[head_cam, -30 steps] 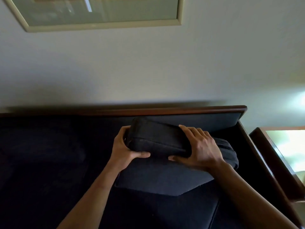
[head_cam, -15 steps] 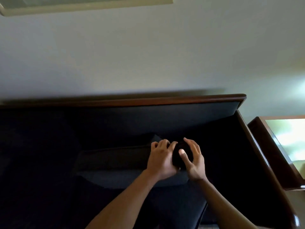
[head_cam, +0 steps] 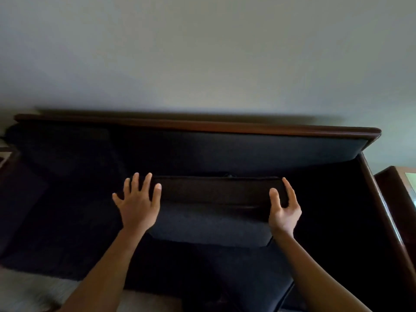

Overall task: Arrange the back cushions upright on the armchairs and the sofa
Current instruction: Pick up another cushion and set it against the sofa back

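A dark back cushion (head_cam: 216,199) stands on its long edge in the middle of the sofa, leaning against the navy backrest (head_cam: 225,154) under the wooden top rail (head_cam: 202,126). My left hand (head_cam: 138,203) lies flat with fingers spread over the cushion's left end. My right hand (head_cam: 284,210) cups the cushion's right end, thumb on the front and fingers curled around the side. The dark seat cushion (head_cam: 236,266) lies below it.
The sofa's wooden right armrest (head_cam: 382,210) runs down the right side, with a wooden side table (head_cam: 396,183) just beyond it. A plain wall rises behind the sofa. Pale floor (head_cam: 33,293) shows at the bottom left.
The cushion has gone from lying tilted on the seat to standing along the backrest. My hands, together at one end half a second ago, have spread to its two ends.
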{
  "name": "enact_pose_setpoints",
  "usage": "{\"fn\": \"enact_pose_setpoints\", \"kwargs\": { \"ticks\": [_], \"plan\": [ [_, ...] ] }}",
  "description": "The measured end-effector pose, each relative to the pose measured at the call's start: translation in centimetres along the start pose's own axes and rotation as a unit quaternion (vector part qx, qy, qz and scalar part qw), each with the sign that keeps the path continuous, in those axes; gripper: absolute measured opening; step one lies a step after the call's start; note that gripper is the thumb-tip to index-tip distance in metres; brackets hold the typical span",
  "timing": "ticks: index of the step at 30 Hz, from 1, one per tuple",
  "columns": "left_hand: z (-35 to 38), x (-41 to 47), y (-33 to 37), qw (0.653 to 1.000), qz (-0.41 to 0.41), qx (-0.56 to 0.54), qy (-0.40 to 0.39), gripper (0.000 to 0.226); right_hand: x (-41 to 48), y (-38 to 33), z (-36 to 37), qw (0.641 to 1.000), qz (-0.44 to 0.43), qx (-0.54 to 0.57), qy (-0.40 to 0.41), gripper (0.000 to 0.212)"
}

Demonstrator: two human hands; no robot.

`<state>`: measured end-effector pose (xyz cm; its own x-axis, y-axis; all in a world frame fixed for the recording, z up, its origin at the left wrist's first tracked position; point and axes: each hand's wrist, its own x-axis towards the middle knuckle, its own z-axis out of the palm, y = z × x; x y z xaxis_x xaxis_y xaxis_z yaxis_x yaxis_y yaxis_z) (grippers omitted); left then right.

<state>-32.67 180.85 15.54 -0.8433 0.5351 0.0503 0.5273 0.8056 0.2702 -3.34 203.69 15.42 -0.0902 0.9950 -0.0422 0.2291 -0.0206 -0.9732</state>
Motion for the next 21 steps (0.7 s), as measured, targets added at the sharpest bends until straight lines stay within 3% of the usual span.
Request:
{"fn": "enact_pose_setpoints", "kwargs": {
  "ticks": [3, 6, 9, 21],
  "plan": [
    [0.3, 1.8, -3.5, 0.966, -0.162, -0.201, 0.001, 0.07, -0.5, -0.3, 1.3, 0.999, 0.007, 0.018, 0.038, 0.054],
    [1.1, 3.1, -4.8, 0.87, -0.24, -0.429, 0.046, 0.056, -1.0, -1.4, 3.2, 0.996, 0.009, 0.023, 0.082, 0.049],
    [1.1, 5.1, -5.4, 0.814, -0.287, -0.495, 0.099, 0.043, -1.2, -3.0, 5.7, 0.993, 0.017, 0.016, 0.115, 0.045],
    [-4.4, 19.5, -14.0, 0.821, -0.234, -0.509, 0.109, 0.05, -2.4, -7.4, 20.4, 0.981, 0.053, 0.075, 0.173, 0.041]
  ]
}}
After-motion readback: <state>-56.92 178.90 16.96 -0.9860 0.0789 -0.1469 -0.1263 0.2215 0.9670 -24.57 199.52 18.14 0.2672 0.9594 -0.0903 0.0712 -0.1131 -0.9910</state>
